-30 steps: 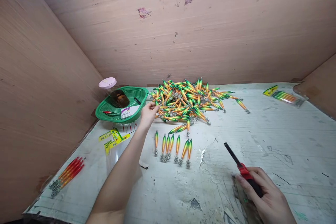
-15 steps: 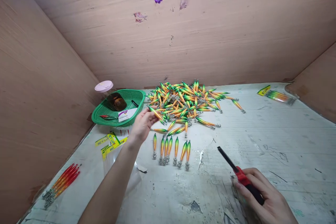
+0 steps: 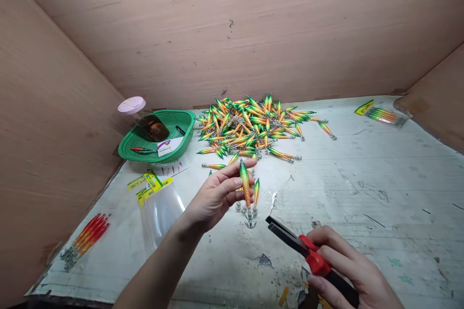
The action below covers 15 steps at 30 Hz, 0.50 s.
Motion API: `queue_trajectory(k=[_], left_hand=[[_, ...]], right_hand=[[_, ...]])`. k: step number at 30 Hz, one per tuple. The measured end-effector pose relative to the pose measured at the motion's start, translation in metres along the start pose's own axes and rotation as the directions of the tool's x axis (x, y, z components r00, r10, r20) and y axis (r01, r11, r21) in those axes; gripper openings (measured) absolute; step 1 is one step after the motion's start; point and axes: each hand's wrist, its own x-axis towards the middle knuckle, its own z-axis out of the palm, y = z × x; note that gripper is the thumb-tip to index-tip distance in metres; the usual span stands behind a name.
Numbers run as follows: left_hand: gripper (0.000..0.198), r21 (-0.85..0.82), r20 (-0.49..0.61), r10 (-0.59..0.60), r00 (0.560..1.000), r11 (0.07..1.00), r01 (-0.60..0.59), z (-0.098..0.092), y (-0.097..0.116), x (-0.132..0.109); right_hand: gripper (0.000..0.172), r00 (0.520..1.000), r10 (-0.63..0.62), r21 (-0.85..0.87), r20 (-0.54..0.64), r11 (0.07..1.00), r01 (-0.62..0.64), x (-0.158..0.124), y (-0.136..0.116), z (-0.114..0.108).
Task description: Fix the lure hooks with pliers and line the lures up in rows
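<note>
My left hand [image 3: 217,195] pinches a squid jig [image 3: 244,182] between thumb and fingers. The jig hangs nearly upright, green at the top and orange below, its ring of hooks pointing down. Behind that hand a row of similar jigs is mostly hidden; one jig [image 3: 256,193] shows just beside the fingers. In my right hand [image 3: 350,270], at the lower right, is a red-and-black hand tool [image 3: 315,258] with two long black jaws slightly apart; whether they are scissors or pliers I cannot tell. Its tips point toward the held jig without touching it.
A large pile of green-and-orange jigs [image 3: 250,125] lies at the back. To its left stands a green basket [image 3: 125,152] with a pink-lidded cup [image 3: 132,105]. Clear packets [image 3: 163,212], red-headed jigs [image 3: 89,239] and a packed set [image 3: 384,115] lie around. Board walls enclose the table.
My left hand has come from the pile toward me and right, bringing a jig upright. The tool has moved left toward it and its jaws now show apart. The view has tilted down.
</note>
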Motion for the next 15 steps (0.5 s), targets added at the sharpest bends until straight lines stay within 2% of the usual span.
queue_trajectory(k=[5,10,15], left_hand=[[0.038,0.002,0.043,-0.004,0.999,1.000,0.004,0.0038,-0.0024,-0.0032],[0.038,0.040,0.075,-0.019,0.997,0.999,0.016,0.0037,-0.0069,-0.0028],[0.044,0.139,0.122,-0.010,0.993,0.990,-0.007,0.0019,-0.0090,-0.0005]], right_hand=[[0.018,0.998,0.045,0.085,0.042,0.995,-0.049,0.0014,-0.0025,0.0021],[0.015,1.000,0.008,0.024,0.005,1.000,-0.008,0.0029,-0.0014,-0.0005],[0.020,0.996,0.014,0.036,0.089,0.999,-0.017,0.0046,-0.0021,-0.0058]])
